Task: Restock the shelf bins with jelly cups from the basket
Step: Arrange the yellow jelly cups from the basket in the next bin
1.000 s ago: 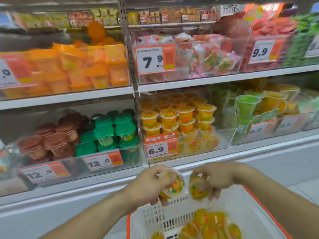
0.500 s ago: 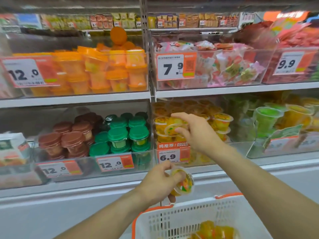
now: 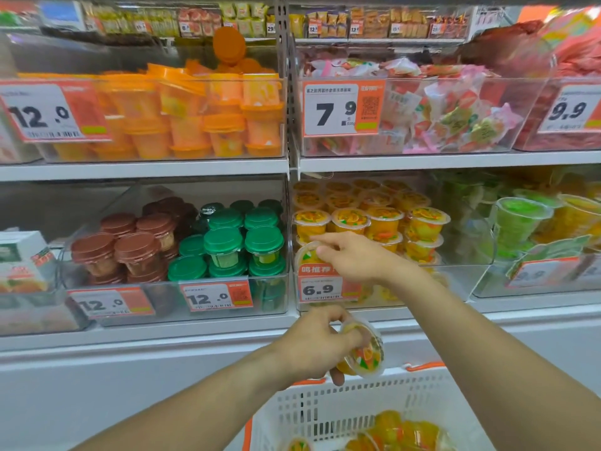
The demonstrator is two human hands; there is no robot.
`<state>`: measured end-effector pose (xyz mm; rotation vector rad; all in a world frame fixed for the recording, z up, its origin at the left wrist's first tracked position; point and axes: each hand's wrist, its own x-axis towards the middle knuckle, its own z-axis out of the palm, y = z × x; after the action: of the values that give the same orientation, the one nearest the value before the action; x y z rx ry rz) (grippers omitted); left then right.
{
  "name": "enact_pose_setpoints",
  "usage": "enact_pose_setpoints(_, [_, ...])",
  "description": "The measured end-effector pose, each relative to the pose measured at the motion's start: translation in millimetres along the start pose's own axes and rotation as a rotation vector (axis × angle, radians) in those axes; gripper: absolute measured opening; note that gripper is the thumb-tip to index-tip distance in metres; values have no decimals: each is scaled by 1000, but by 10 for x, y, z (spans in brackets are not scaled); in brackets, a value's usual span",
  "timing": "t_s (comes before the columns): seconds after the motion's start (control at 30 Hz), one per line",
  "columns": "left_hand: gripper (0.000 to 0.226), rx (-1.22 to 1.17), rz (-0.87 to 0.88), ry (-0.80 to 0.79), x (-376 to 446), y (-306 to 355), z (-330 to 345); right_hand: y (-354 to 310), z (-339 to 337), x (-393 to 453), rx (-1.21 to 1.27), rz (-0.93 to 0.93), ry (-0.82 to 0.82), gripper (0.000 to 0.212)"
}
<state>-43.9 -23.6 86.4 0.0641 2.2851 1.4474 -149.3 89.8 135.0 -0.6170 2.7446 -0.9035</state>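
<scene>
While the right hand (image 3: 349,255) sets a jelly cup (image 3: 310,253) at the clear bin's (image 3: 468,281) front left corner (flat, lid up), the left hand (image 3: 320,345) grips another cup (image 3: 366,351) above the basket (image 3: 341,405).

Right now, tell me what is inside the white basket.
The white basket holds several yellow-orange jelly cups along the bottom edge of the view. The frame cuts the rest off, so I cannot count them or see what lies beneath.
</scene>
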Motion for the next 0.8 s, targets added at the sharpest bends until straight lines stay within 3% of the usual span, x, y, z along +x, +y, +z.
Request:
enact_pose_setpoints(0.3, [25,-43,7,36,-27,-5,-42,27,-9,-21,91,56,77,55])
enact_pose_setpoints(0.47, [22,-162,79,93,-46,-13,-75,20,-180,-191,-32,11,126,61])
enact_pose_setpoints(0.53, [23,-191,165,128,-70,0,-84,28,-347,-297,-95,-57,275,51])
enact_pose_setpoints(0.6, [22,-214,264,195,-103,38,-85,31,-551,-432,-31,-126,338,28])
enact_pose_setpoints(0.67, [25,-278,371,261,-131,98,-86,25,-712,-601,138,-147,134,20])
enact_pose_setpoints(0.73, [37,-393,451,331,-144,169,-78,71,-758,-725,213,-127,-149,41])
enact_pose_setpoints(0.8, [50,-509,500,406,-158,250,-59,126,-702,-766,269,-176,-210,48])
